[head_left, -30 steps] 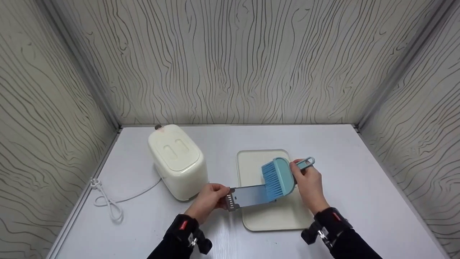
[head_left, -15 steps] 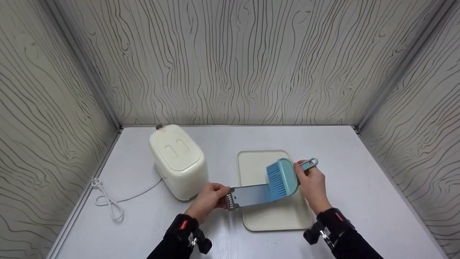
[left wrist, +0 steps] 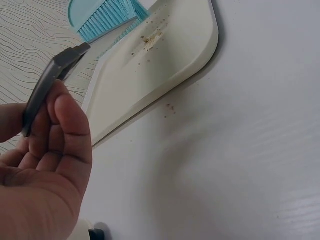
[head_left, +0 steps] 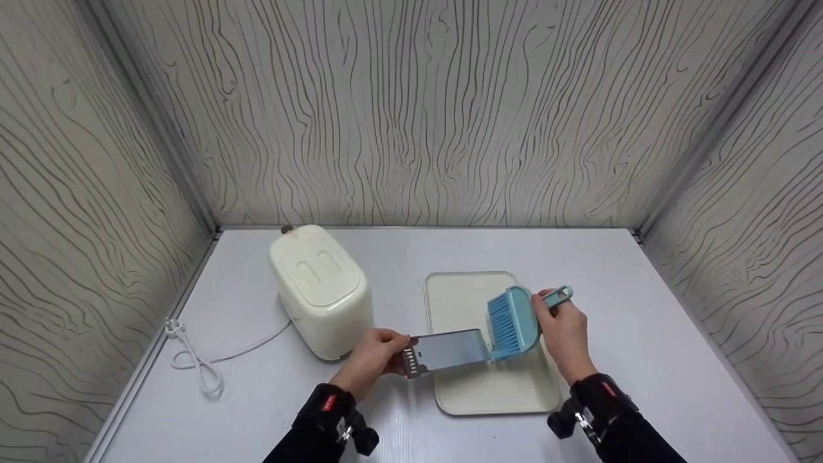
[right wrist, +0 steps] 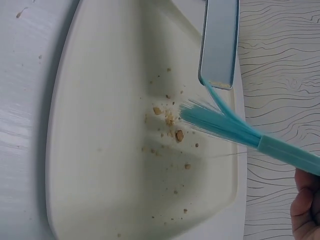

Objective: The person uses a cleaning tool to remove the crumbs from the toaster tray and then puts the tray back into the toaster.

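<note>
In the head view my left hand (head_left: 370, 362) pinches the slotted dark end of a flat metal crumb tray (head_left: 450, 350), which reaches out over the cream serving tray (head_left: 482, 395). My right hand (head_left: 566, 337) grips a light blue hand brush (head_left: 526, 318) by its handle. Its bristles (right wrist: 215, 120) hang by the crumb tray's far end, a few strands still catching that corner. A little yellowish residue clings along this end in the right wrist view. Brown crumbs (right wrist: 170, 117) lie scattered on the serving tray beneath.
A cream toaster (head_left: 321, 283) with a lid stands to the left, its white cord and plug (head_left: 175, 329) on the table (head_left: 257, 405). A few crumbs (left wrist: 171, 108) lie on the table beside the serving tray. Wood-patterned walls (head_left: 411, 116) enclose the back and sides.
The right hand has drawn the brush to the right, so its bristles have slid from over the crumb tray to its far end. The left hand holds the crumb tray nearly still.
</note>
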### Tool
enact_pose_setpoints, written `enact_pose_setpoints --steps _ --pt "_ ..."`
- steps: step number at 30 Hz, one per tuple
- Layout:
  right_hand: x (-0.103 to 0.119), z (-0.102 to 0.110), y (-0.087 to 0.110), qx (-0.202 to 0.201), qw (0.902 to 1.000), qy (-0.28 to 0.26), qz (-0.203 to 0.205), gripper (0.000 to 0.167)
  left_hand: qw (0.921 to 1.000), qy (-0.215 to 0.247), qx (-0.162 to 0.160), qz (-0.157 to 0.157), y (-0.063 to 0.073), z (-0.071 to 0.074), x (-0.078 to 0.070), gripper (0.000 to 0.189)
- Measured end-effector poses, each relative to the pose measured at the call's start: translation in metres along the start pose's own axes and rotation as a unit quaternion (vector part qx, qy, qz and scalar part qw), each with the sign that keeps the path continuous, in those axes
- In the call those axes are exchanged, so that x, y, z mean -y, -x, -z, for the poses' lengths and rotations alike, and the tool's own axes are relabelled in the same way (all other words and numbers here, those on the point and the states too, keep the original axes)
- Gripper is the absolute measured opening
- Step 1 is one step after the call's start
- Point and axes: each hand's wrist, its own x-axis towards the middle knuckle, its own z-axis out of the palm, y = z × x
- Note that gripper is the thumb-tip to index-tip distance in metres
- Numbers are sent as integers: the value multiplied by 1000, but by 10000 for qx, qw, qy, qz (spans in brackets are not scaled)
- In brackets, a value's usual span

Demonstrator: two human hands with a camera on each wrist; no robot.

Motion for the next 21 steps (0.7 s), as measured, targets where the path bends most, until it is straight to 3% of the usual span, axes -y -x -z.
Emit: enact_pose_setpoints --steps 21 --pt "3 5 1 -209 9995 -217 -26 34 9999 80 -132 23 1 -3 -1 22"
